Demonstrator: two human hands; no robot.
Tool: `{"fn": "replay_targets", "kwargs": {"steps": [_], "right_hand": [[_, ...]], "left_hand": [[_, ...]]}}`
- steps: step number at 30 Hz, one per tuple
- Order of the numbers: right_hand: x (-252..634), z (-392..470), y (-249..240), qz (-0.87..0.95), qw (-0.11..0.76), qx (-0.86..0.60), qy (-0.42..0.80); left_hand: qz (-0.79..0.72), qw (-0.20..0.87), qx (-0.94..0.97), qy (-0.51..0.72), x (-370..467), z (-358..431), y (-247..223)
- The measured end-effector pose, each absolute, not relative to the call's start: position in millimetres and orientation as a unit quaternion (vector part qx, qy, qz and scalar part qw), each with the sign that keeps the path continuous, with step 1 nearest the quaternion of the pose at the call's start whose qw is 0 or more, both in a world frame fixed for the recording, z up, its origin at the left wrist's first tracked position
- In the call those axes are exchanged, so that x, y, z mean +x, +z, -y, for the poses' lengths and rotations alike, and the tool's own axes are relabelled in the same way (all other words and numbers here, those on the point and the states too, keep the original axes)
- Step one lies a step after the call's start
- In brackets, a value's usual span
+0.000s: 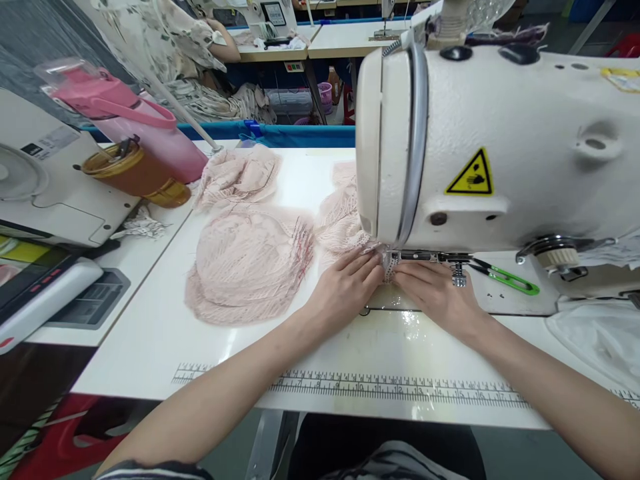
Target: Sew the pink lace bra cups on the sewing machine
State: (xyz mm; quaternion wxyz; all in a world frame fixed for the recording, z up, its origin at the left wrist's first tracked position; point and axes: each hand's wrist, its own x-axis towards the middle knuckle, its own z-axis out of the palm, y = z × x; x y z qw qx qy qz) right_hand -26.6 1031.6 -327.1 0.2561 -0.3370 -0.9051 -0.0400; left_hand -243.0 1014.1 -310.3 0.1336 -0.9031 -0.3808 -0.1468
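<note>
Your left hand (353,281) lies palm down, its fingers close together and slightly bent, with the fingertips on the pink lace fabric (343,227) beside the sewing machine's needle area. Your right hand (440,293) comes in from the other side, fingers stretched and held together, its tips at the narrow lace edging (389,265) between your two hands. Both thumbs are too hidden for you to tell whether either hand is pinching the cloth or only pressing it. The fabric runs back from your left fingers, partly behind the white sewing machine head (500,147). Just right of your right hand, green-handled snips (515,281) lie on the machine bed. To your left, a broad pile of pink lace (250,263) sits on the white table (150,333), with a smaller heap (245,175) behind it. A printed ruler strip (360,387) crosses the near edge. Farther left stand an amber container (135,175) and a pink bottle (135,123); beyond the table, a person in patterned clothing (160,43) is at another workstation.
</note>
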Motion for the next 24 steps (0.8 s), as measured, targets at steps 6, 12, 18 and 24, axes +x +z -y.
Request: {"fn": "replay_targets", "kwargs": {"steps": [6, 12, 18, 24], "right_hand": [[-27.3, -1029.9, -324.5, 0.873, 0.288, -0.373, -0.128], [-23.1, -1034.7, -328.1, 0.878, 0.295, -0.365, -0.093], [-23.9, -1034.9, -328.0, 0.861, 0.286, -0.400, -0.130], [-28.0, -1034.0, -327.2, 0.846, 0.292, -0.435, -0.098]], "left_hand": [[0.378, 0.143, -0.904, -0.135, -241.0, -1012.2, -309.3], [0.387, 0.130, -0.905, -0.119, -240.2, -1012.0, -310.9], [0.388, 0.145, -0.902, -0.120, -238.7, -1012.5, -313.2], [0.400, 0.140, -0.897, -0.129, -237.6, -1012.7, -312.9]]}}
